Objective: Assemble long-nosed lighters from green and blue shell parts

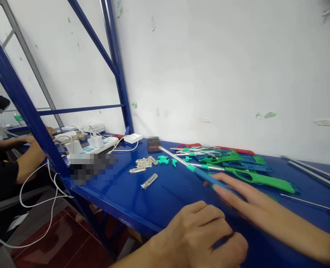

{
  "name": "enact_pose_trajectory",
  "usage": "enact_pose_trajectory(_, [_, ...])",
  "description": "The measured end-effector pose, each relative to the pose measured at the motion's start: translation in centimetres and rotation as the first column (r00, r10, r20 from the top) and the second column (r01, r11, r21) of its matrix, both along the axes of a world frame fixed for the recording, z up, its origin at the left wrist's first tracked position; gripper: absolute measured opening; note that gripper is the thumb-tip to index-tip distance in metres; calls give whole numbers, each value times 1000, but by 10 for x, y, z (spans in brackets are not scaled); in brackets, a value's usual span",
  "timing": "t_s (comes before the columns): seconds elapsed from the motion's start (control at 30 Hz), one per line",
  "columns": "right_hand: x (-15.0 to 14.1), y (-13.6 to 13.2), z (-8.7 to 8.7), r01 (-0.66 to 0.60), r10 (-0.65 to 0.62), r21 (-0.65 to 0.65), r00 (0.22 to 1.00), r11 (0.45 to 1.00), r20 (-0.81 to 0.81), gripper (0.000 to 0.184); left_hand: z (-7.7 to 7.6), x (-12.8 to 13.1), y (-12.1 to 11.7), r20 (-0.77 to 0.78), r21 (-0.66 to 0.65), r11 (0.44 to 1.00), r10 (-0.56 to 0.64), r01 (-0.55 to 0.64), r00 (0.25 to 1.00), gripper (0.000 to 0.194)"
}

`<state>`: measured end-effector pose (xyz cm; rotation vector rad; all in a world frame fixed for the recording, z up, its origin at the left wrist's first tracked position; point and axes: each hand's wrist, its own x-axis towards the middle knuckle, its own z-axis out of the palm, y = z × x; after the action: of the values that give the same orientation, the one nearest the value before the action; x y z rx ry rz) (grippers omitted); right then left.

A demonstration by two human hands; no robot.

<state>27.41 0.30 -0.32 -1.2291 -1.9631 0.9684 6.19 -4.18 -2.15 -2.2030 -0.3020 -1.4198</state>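
My right hand (246, 197) reaches in from the right, fingers closed around a metal rod with a blue plastic handle (205, 175) and a teal collar. The bare rod points up and left, toward the back of the blue table. Lower in view, my left hand (201, 234) is curled with its knuckles up. Its fingertips are hidden, so what it holds, if anything, does not show. Past the rod lie several teal plastic pieces (162, 159). A loose clear plastic piece with metal parts (149, 181) rests nearer the table edge, with a small pile of similar pieces (145, 163) behind.
Green plastic handles (265, 180), blue handles (248, 166) and thin metal rods lie heaped by the wall. More rods (310, 169) and a thin screwdriver-like shaft (304, 201) lie right. A power strip (100, 145) with chargers stands left, by a blue frame post (28, 93). Another person's arm (32, 158) is beyond.
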Motion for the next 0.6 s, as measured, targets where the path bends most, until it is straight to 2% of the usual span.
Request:
enact_pose_trajectory(0.07, [-51, 19, 21, -88, 82, -109, 995, 990, -55, 60, -2, 1, 2, 0, 12, 1000, -16, 16, 1000, 32])
enact_pose_trajectory(0.13, [-102, 37, 29, -154, 139, -182, 986, 971, -93, 51, -4, 0, 1, 9, 15, 999, -44, 44, 999, 35])
enact_pose_trajectory(0.23, [-167, 58, 26, -236, 202, -241, 967, 942, -158, 45, -10, -3, 1, -1, 9, 999, -49, 49, 999, 36])
enact_pose_trajectory(0.3, [-199, 66, 21, -258, 215, -254, 959, 932, -184, 46, -15, -5, 1, -23, -6, 999, -35, 35, 999, 33])
enact_pose_trajectory(0.43, [-233, 70, 12, -264, 212, -246, 953, 933, -218, 46, -23, -8, 3, -34, -29, 999, -28, 27, 999, 25])
enact_pose_trajectory(0.6, [-243, 74, 3, -263, 207, -239, 949, 935, -236, 46, -21, -8, 1, -55, -42, 999, -6, 4, 998, 22])
